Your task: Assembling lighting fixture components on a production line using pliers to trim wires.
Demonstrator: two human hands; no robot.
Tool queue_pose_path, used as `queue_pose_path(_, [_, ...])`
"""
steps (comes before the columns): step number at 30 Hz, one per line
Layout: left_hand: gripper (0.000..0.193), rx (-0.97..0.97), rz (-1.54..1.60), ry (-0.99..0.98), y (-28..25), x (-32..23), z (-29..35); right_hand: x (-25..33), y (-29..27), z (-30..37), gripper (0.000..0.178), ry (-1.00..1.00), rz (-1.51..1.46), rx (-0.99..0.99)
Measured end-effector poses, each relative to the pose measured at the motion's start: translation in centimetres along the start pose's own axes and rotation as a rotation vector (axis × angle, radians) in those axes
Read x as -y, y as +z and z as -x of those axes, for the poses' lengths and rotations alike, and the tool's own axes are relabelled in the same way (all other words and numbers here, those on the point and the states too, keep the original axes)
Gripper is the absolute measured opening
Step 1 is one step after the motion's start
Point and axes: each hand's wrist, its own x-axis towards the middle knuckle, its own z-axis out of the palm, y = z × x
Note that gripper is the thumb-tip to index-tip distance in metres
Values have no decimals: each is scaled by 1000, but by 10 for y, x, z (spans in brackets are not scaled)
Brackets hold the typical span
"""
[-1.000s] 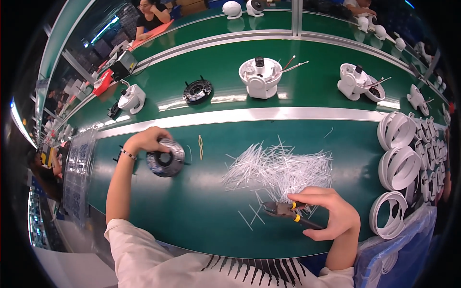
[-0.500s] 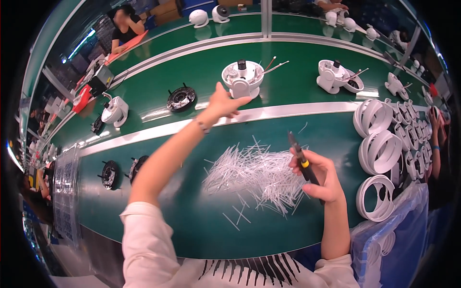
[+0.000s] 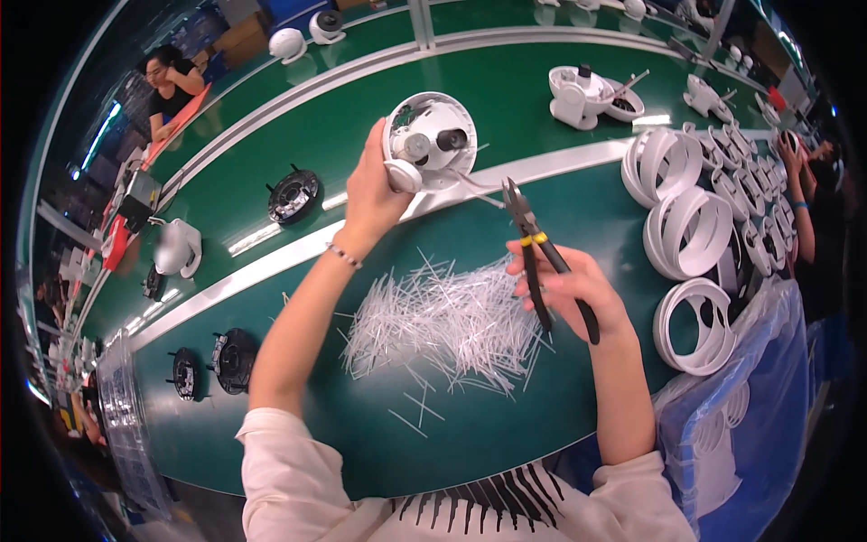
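Wrapped round the left side of a white round housing [image 3: 432, 172], my left hand [image 3: 370, 185] tips its open face toward me. Inside the housing a black cylinder and a clear round part show, and wires hang from its lower right. My right hand [image 3: 582, 289] holds side cutters [image 3: 528, 226] with black handles and yellow bands, handles spread, tips up near the wire ends. I cannot tell whether the tips touch the wires. A heap of thin white cable ties or cut strips [image 3: 442, 325] lies on the green table below.
White rings [image 3: 691, 233] stand in rows at the right, beside a plastic-lined blue bin [image 3: 768, 397]. Black round bases [image 3: 293, 194] lie at the left. Another open white housing [image 3: 578, 98] sits on the far green belt [image 3: 506, 81]. A person [image 3: 172, 86] sits across it.
My left hand has closed round the white housing, lifting and tilting it toward me. My right hand has moved the cutters up and left toward the wires, and their handles have spread.
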Motion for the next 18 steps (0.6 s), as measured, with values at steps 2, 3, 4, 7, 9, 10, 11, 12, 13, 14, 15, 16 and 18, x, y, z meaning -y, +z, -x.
queue_pose_path(2, [82, 65, 7, 107, -18, -21, 4, 0, 3, -2, 53, 57, 14, -43])
queue_pose_path(3, [80, 79, 27, 154, -22, -28, 4, -1, 4, -2, 52, 82, 23, -44])
queue_pose_path(4, [80, 98, 30, 163, -28, -34, 5, -3, 4, -4, 52, 107, 33, -38])
queue_pose_path(7, [80, 122, 53, 197, -39, -44, 3, -9, 6, -6, 46, 139, 85, -41])
queue_pose_path(9, [80, 141, 58, 283, -45, -49, 0, -10, 5, -6, 42, 144, 143, -41])
queue_pose_path(10, [80, 140, 57, 283, -49, -51, -1, -11, 6, -6, 42, 144, 144, -40])
queue_pose_path(11, [80, 145, 39, 306, -51, -53, -3, -11, 7, -6, 38, 141, 116, -62])
queue_pose_path(12, [79, 151, 21, 329, -53, -54, -3, -11, 8, -6, 35, 138, 87, -84])
queue_pose_path(13, [79, 150, 20, 328, -55, -55, -3, -12, 9, -6, 35, 138, 87, -82])
queue_pose_path(14, [79, 173, 20, 334, -57, -56, -2, -12, 9, -6, 35, 139, 95, -85])
queue_pose_path(15, [79, 196, 20, 341, -58, -58, -2, -12, 8, -6, 35, 139, 102, -89])
queue_pose_path(16, [79, 197, 18, 340, -58, -59, -2, -12, 10, -6, 35, 140, 101, -88])
queue_pose_path(18, [79, 190, -13, 410, -59, -62, -1, -12, 13, -7, 35, 141, 130, -97])
